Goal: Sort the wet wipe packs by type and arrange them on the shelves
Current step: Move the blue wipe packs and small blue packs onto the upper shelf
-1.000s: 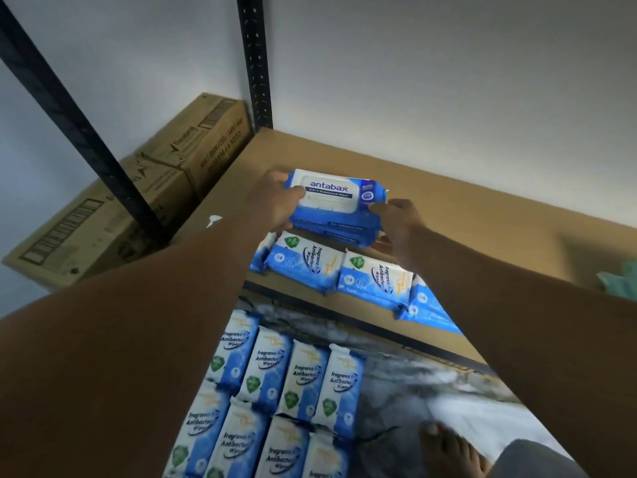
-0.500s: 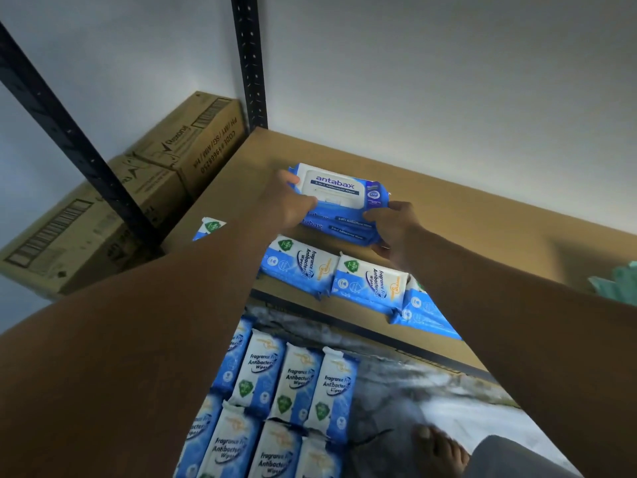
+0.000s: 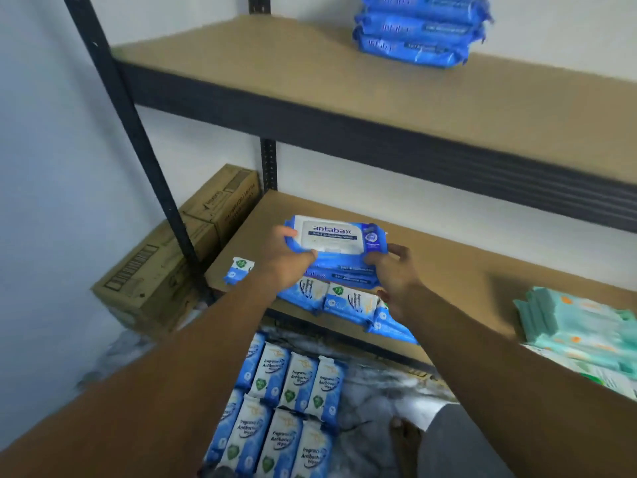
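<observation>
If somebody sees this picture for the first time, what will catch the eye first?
First, the blue antabax packs in the centre, gripped by the left hand and the right hand over the middle shelf. Next, a stack of similar blue packs on the upper shelf, and rows of white-and-blue packs on the floor below.

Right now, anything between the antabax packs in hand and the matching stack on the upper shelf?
Yes: the upper shelf's dark front rail runs between the held packs, low over the middle shelf, and the matching stack. They likely must come out and over it. Nothing else visible.
</observation>
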A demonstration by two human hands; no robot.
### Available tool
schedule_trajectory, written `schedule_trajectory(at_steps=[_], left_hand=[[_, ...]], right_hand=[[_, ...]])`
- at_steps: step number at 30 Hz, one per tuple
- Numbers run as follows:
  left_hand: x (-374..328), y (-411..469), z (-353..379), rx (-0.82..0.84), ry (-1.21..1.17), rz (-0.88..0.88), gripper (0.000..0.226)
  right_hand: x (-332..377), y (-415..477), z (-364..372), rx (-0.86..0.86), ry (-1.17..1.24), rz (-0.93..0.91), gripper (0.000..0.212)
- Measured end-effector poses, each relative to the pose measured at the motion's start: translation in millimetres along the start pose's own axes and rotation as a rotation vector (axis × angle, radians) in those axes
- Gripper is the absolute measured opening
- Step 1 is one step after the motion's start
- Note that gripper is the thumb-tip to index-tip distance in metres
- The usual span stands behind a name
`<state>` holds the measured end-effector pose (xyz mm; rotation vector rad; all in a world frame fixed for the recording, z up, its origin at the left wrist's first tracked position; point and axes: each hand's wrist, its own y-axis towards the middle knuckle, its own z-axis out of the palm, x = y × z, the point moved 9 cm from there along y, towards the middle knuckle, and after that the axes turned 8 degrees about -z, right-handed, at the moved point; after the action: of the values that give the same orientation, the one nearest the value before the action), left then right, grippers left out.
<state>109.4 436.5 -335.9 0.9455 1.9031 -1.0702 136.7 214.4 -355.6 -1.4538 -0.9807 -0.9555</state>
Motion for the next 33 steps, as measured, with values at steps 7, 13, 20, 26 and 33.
schedule_trajectory(at_steps=[7, 13, 20, 26, 33], left_hand=[[-30.1, -90.5, -57.7, -0.076, 0.002, 0.042, 0.044], [-78.7, -162.3, -101.9, -0.159, 0.037, 0.153, 0.042], [-163.7, -220.3, -130.9, -0.267, 0.002, 0.345, 0.040], [-224.0, -224.6, -83.6, -0.168, -0.035, 0.383, 0.042], [-265.3, -202.8, 8.4, -0.041, -0.002, 0.433, 0.027]], right_hand=[[47.6, -84.9, 2.2, 0.092, 0.063, -0.087, 0.044], [96.1, -152.1, -1.4, 0.130, 0.116, -0.247, 0.032], [188.0, -193.9, -32.5, 0.108, 0.181, -0.475, 0.033], [255.7, -186.0, -100.6, 0.037, 0.117, -0.595, 0.034], [264.6, -143.0, -178.2, -0.098, 0.035, -0.605, 0.036]])
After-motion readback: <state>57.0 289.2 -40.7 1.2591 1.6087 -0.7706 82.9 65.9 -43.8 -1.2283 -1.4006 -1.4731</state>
